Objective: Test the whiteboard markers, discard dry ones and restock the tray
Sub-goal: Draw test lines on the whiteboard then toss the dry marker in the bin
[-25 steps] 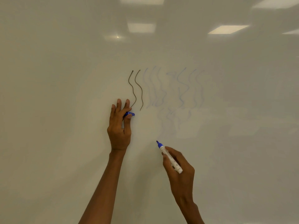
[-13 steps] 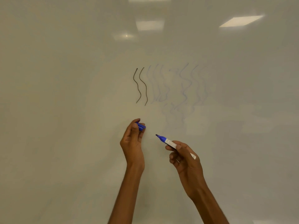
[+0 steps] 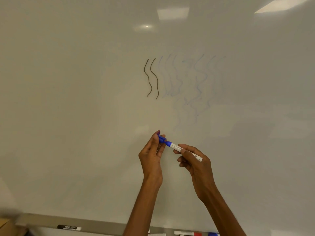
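Note:
My right hand grips a white-barrelled blue marker that points up and left. My left hand pinches its blue cap, which sits over the marker's tip. Both hands are held in front of the whiteboard. On the board above are two dark wavy lines and, to their right, several very faint blue wavy lines.
The tray runs along the bottom edge of the board. On it lie a black marker, a red-capped marker and a blue-capped one. A brown box corner shows at the bottom left.
Both hands dropped away from the drawn lines and came together. The cap in my left hand now meets the tip of the marker in my right. The tray has come into view.

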Demonstrator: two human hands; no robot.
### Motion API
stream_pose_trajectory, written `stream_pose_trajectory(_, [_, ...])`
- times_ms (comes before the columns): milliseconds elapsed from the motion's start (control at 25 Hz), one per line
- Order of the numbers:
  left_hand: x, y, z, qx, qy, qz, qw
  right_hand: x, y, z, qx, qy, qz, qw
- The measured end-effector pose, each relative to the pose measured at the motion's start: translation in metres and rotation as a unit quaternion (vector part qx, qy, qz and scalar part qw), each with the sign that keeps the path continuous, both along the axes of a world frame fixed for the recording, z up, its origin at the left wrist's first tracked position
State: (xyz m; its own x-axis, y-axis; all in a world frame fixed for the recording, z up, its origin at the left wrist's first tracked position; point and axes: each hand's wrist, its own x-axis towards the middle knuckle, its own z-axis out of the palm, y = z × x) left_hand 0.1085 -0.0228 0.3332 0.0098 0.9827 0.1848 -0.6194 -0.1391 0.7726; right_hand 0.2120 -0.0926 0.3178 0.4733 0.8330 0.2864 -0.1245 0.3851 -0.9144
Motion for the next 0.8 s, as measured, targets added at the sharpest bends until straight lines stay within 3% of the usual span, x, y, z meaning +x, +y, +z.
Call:
stream_pose_trajectory(600, [-0.005,-0.035,-0.017,0.036,0.030,0.076,0.996,0.005,-0.008,-0.006,-0.024,0.030,0.116,0.993])
stream_pose_trajectory(800, [-0.047,-0.020,-0.039,0.035,0.101,0.078,0.991,-0.019,0.006,-0.024,-0.076,0.038,0.161,0.983])
